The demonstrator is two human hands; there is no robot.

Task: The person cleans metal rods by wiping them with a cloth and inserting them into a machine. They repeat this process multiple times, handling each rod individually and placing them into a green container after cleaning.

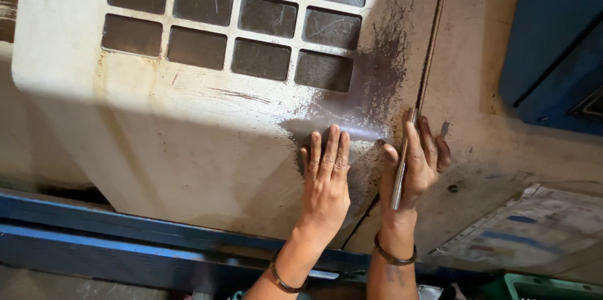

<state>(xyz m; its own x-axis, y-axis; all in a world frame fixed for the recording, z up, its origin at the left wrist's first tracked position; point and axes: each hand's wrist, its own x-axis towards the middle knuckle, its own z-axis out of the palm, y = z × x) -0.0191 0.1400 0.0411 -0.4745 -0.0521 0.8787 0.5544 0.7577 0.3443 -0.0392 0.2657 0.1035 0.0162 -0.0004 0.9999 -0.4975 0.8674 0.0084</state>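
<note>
My left hand (325, 177) lies flat, fingers together, against a dirty cream machine door (188, 130) just below its grid window. My right hand (416, 165) presses against the neighbouring cream panel (496, 143) and holds a thin metal rod (400, 168) under its fingers, the rod running up towards the seam between door and panel. Both wrists wear a metal bangle.
The grid window (235, 17) has several dark panes. A blue rail (125, 237) runs along the machine's lower edge. A blue housing (559, 42) stands at the upper right. A worn printed sheet in plastic (534, 231) hangs at the lower right, above a green crate corner (553, 287).
</note>
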